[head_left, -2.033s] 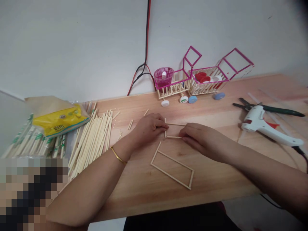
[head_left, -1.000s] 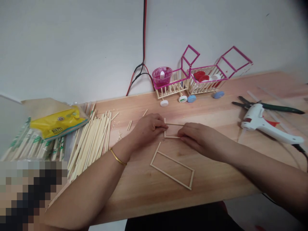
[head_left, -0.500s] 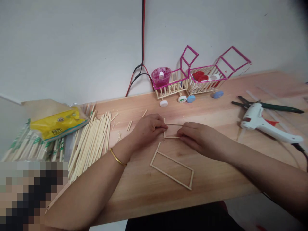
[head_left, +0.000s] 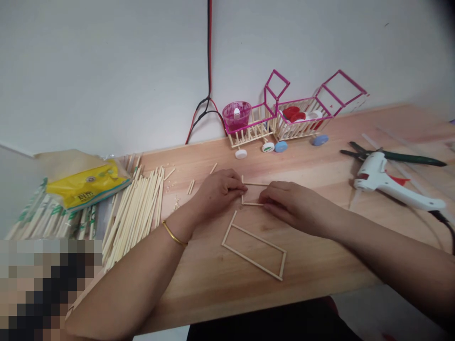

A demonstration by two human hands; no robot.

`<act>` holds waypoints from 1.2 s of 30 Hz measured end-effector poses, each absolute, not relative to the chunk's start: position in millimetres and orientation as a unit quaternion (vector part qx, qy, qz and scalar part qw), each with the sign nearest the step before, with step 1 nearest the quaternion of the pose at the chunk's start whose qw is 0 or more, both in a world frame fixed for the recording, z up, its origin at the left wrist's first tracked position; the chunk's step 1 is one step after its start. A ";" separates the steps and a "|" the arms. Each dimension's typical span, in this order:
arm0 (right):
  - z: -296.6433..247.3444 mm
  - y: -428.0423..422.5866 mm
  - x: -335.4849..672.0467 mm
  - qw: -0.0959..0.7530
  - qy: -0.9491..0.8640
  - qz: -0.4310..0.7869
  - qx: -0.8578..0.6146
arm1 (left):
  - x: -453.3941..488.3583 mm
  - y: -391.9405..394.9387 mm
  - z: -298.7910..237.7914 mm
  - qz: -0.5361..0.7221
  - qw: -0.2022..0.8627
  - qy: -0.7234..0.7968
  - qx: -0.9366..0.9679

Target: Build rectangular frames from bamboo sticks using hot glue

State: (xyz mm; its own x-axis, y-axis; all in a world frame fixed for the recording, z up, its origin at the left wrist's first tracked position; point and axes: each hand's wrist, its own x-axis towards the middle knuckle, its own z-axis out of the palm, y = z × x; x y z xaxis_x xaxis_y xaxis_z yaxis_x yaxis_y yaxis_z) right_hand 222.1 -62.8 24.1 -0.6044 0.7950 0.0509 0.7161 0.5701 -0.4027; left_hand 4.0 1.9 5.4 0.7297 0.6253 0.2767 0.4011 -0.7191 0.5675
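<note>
A small frame of wooden sticks lies on the table between my hands. My left hand pinches its left upright stick with thumb and fingertips. On the other side my right hand has its fingers closed over the right ends of the two long sticks, which hides that end of the frame. Closer to me a second stick frame rests flat and tilted, a closed four-sided shape with one short stick running past its corner. No hand touches this second frame.
A glue gun and green-handled pliers lie at right. Along the wall stand two stick carts with bottle-cap wheels, one holding a purple cup. Loose sticks and a yellow packet are at left.
Both hands keep the same hold on the stick frame. My right hand has shifted very slightly left; the view has also moved a little.
</note>
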 end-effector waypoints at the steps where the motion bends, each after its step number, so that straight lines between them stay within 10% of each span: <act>1: 24.0 -62.9 222.0 0.118 -0.876 0.174 -0.433 | 3.8 1.9 5.2 0.234 0.246 0.286 0.896; 36: 15.9 -61.8 223.4 0.163 -0.864 0.186 -0.438 | -4.3 8.2 10.1 0.202 0.324 0.239 0.893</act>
State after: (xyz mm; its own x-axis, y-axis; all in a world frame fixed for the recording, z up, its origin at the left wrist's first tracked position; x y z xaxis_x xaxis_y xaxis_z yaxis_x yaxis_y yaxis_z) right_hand 223.4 -61.8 15.9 -0.5632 0.8176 0.1193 0.6958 0.5472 -0.4653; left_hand -4.3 8.2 10.1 0.8043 0.5578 0.2050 0.2969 -0.6760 0.6745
